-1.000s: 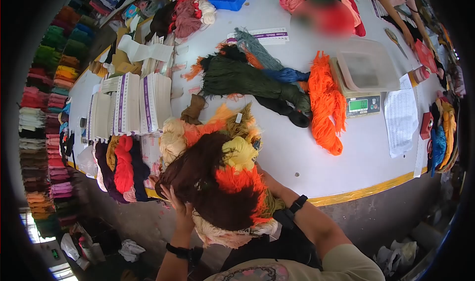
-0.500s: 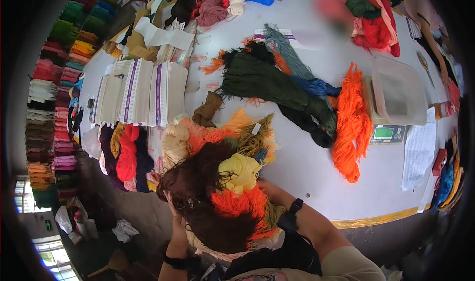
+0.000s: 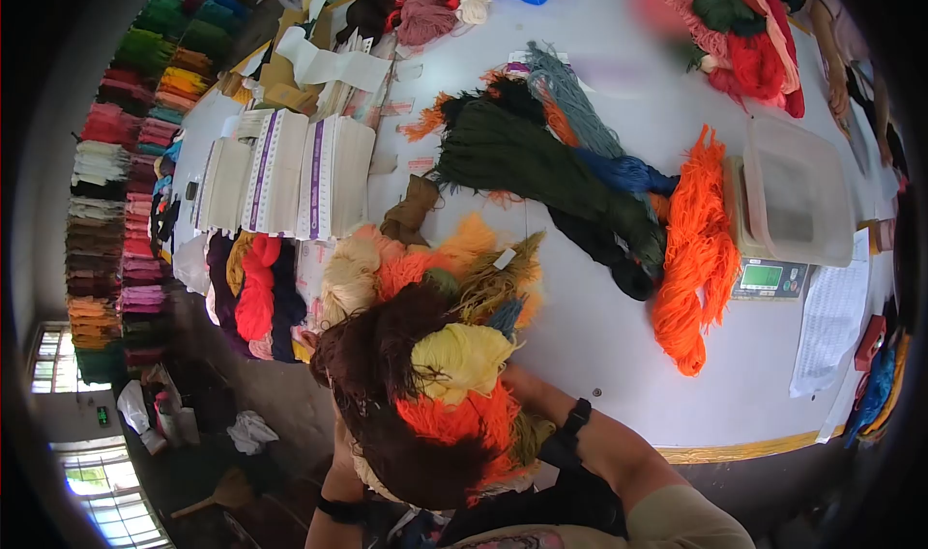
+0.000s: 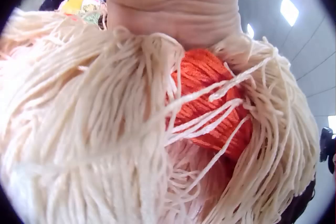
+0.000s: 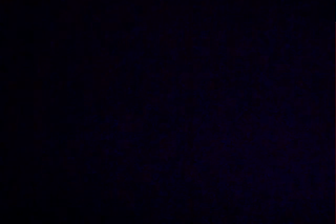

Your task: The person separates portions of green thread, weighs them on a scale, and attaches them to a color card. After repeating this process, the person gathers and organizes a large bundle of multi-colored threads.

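Note:
In the head view a big armful of yarn hanks is hugged between my two arms at the table's near edge. Dark brown yarn (image 3: 416,443) lies on top, with a pale yellow hank (image 3: 459,361) and orange-red yarn (image 3: 464,414) beside it. My left hand (image 4: 176,11) reaches in among cream yarn (image 4: 105,124), its fingers buried from sight; a red-orange hank (image 4: 210,103) shows below the wrist. My right hand (image 3: 522,383) goes round the bundle's right side, mostly covered by yarn. The right wrist view is black.
On the table (image 3: 580,356) lie a dark green hank (image 3: 541,167) and a bright orange hank (image 3: 696,259). A scale (image 3: 768,278) carries a clear plastic tub (image 3: 802,191). Stacked printed cards (image 3: 333,177) stand at left. Another person's arm (image 3: 831,56) shows at far right.
The bundle has drawn slightly nearer my body. My left hand's fingers, earlier visible against the brown yarn, are now hidden. The head view has shifted, moving the table things rightward and lower.

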Motion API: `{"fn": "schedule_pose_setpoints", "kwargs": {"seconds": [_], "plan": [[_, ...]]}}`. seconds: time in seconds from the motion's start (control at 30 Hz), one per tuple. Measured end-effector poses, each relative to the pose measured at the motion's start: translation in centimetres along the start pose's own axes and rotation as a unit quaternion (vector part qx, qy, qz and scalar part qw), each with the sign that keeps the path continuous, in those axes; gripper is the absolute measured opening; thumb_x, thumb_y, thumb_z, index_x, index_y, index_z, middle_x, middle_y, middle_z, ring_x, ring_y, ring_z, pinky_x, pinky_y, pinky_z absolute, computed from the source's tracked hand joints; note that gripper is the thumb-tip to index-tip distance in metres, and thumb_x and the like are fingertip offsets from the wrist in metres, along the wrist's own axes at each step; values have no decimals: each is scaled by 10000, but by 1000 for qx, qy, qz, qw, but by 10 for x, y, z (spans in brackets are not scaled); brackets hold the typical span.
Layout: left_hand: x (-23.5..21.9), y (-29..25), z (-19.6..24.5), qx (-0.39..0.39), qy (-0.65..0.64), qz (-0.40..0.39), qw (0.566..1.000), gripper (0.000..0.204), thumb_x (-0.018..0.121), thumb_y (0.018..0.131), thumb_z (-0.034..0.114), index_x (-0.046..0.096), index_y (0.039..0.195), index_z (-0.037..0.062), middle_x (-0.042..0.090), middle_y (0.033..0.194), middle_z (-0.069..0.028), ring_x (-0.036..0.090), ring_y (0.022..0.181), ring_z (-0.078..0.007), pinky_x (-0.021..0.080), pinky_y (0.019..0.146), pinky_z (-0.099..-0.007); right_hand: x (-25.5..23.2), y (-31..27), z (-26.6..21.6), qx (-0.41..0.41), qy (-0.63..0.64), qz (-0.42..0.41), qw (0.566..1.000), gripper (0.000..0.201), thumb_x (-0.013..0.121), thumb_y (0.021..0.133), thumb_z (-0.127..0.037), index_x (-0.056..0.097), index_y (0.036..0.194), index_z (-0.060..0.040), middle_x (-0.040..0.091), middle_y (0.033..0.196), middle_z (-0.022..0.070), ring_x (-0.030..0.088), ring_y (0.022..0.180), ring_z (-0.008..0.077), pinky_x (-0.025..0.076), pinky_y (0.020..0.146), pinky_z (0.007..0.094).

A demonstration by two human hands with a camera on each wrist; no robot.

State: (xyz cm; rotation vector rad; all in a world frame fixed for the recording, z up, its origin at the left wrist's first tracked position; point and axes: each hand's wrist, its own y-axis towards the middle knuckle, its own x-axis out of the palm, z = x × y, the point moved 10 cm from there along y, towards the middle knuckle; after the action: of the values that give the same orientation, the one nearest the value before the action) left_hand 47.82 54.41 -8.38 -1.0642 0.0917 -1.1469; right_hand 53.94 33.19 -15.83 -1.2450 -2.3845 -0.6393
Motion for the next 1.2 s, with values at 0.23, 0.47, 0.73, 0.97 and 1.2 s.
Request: {"fn": "schedule_pose_setpoints", "kwargs": {"seconds": [0.23,0.47,0.73,0.97,1.2], "plan": [[-11,10,-40,-53,-90,-141,984,422,430,973,332,434,1313,82,548,1253,-100,552,1124,-279,449,976,-430,-10,-12,-65,227,310,140,913,446,612,843,-58,503,1266,36,578,1225,121,567,1108,222,445,968,363],[62,73,-43,40,102,-216,970,427,440,966,341,446,1304,81,562,1234,-97,562,1108,-282,463,955,-422,21,12,-209,207,53,219,952,491,653,825,-84,499,1288,-29,569,1236,70,529,1122,172,417,969,319],[-38,128,-33,132,337,-239,901,432,451,958,352,459,1293,80,579,1211,-95,573,1089,-285,479,931,-412,64,84,-206,419,-553,188,695,925,730,671,-527,322,1387,-107,266,1408,257,290,1286,456,300,1042,522],[-56,57,18,-58,131,-158,977,458,366,999,330,349,1404,116,467,1333,-65,534,1143,-244,446,970,-402,63,112,-76,391,-526,157,739,771,651,773,-471,342,1345,-56,412,1252,302,503,1145,420,461,924,456],[9,20,45,268,277,-169,907,541,485,970,191,251,1437,52,273,1471,-159,383,1289,-317,345,1060,-385,74,127,-87,359,-547,212,726,738,632,769,-493,392,1277,-14,457,1198,316,586,1007,424,487,853,467]]}}
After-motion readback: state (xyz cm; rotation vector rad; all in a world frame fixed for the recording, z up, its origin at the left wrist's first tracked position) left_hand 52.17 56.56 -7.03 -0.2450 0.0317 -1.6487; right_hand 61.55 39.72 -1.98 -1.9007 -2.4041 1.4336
